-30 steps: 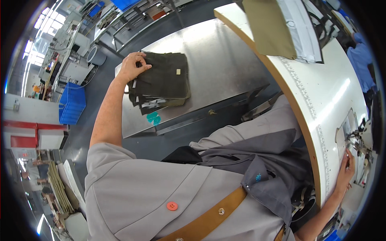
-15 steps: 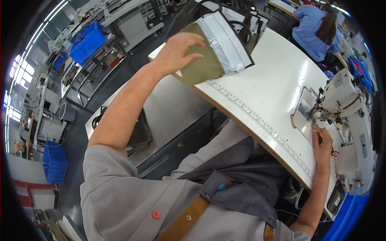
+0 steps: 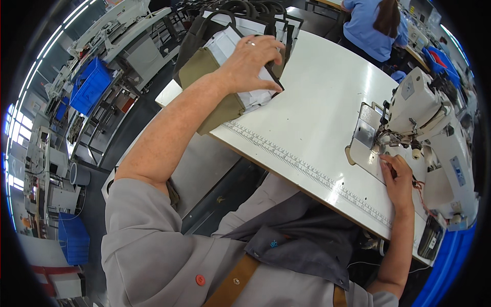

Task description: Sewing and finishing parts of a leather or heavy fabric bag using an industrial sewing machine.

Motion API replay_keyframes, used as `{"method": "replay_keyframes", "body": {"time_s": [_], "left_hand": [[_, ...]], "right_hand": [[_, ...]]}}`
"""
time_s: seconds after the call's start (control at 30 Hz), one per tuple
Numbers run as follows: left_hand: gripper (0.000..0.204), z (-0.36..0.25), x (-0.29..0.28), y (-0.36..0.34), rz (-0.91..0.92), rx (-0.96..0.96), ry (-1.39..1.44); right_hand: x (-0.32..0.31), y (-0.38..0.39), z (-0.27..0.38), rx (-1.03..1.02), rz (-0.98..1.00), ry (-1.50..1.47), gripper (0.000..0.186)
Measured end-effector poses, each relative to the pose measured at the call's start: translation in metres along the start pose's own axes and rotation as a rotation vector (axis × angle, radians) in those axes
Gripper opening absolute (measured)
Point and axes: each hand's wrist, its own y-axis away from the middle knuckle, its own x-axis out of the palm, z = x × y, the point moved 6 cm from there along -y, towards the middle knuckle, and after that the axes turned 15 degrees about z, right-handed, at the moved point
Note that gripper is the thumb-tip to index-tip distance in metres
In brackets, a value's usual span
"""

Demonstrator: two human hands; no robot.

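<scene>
My left hand is over olive fabric pieces with white panels, its fingers spread and curved across the white part near its dark edge. Dark pieces with looped straps are stacked behind them on the white sewing table. At the right, my right hand rests beside the metal needle plate of the white sewing machine, fingers curled together at the tips; anything held there is too small to make out.
A co-worker in blue sits beyond the table. A steel side table stands below the table's left edge. Blue crates and other machine benches line the left; another blue bin is at the upper right.
The view has swung toward the sewing table. My left hand has left the dark stack on the steel table and moved over onto the olive and white pieces. My right hand stays by the machine.
</scene>
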Motion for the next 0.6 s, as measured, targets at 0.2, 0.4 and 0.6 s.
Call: {"method": "replay_keyframes", "body": {"time_s": [0.2,0.4,0.6], "left_hand": [[0.066,0.018,0.015,-0.005,-0.044,-0.374,-0.067],[0.038,0.011,0.025,-0.008,-0.163,-0.643,-0.202],[0.037,0.042,-0.038,0.05,-0.601,-0.54,0.352]], "right_hand": [[0.001,0.0,-0.001,0.009,0.007,-0.003,0.019],[-0.002,0.0,0.001,0.005,0.007,-0.024,0.02],[0.0,0.0,0.004,-0.057,0.009,-0.024,0.021]]}}
